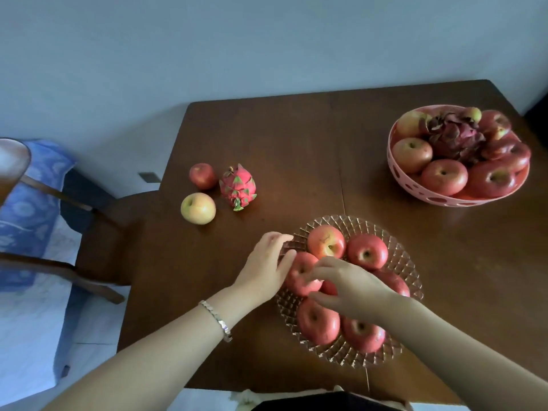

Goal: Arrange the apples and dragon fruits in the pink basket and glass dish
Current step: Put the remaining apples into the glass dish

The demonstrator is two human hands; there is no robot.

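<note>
Well, most of the fruit is already housed, with a little left out on the tabletop (267, 137). Starting at the left: a red apple (203, 176), a yellow-green apple (198, 208) and a pink dragon fruit (237, 187) sit loose together, well apart from either container, so those three look like the remaining work. Moving to the middle, the left hand (267, 269) rests at the near-left rim of the glass dish (406, 262), fingers spread against an apple on that side (299, 275). The right hand (350, 286) reaches across from the other side, fingertips curled loosely over that same apple; both hands seem to be nudging it into place rather than gripping it. Around them the dish holds a ring of red apples. Far right, the pink basket (394, 170) looks full: apples circling a dark dragon fruit (456, 137) in its centre.
</note>
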